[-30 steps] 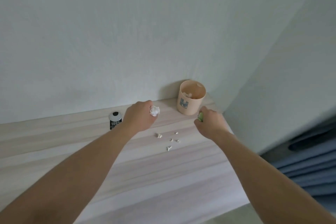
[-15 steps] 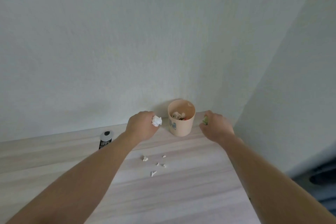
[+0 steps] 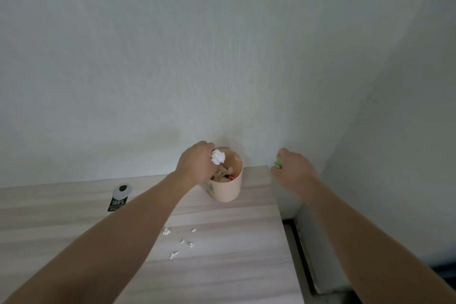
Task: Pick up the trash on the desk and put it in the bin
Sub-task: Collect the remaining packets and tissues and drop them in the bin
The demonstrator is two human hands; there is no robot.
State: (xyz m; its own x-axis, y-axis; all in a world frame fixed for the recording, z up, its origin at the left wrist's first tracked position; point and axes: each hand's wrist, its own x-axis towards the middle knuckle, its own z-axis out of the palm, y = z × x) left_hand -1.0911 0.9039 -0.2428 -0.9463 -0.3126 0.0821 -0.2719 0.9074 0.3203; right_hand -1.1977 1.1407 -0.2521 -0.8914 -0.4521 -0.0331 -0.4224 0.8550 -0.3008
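Note:
A small peach-coloured bin stands at the back right of the wooden desk, against the wall, with crumpled wrappers inside. My left hand is over the bin's left rim, closed on a crumpled white tissue that hangs above the opening. My right hand is to the right of the bin, past the desk's corner, closed on a small green scrap. Several tiny white paper bits lie on the desk in front of the bin.
A black can with a white lid and "100%" on its label stands left of the bin near the wall. The desk's right edge drops to a narrow gap beside the side wall.
My left hand has carried the tissue right, from beside the bin to over its opening. My right hand moved up and right with the green scrap. My view shifted toward the bin.

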